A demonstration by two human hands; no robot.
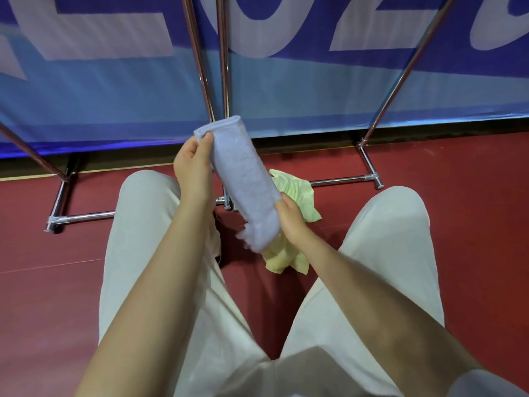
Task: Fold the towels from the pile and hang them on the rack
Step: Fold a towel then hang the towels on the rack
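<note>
head view: a person seated, looking down past both knees to a red floor (429, 224)
left hand (193, 164): raised in front of the left knee, thumb and fingers pinching the upper corner of the blue towel
right hand (290, 219): lower and nearer the body, fingers curled round the lower end of the same towel
blue towel (243, 179): folded into a long narrow strip, held in the air between the two hands, slanting from upper left to lower right; top end is a neat rounded fold, bottom end is looser with a ragged edge
yellow towel (297, 190): crumpled on the floor between the legs, partly hidden behind the blue towel and right hand; it shows above the hand and again below it
rack (337, 181): chrome tubes, base bars lying on the floor beyond the knees, slanted poles rising out of the top of the frame; no towel touches it
trousers (137, 239): pale, covering both legs, knees spread apart
banner (315, 81): blue with large white letters, standing behind the rack along the floor edge
</note>
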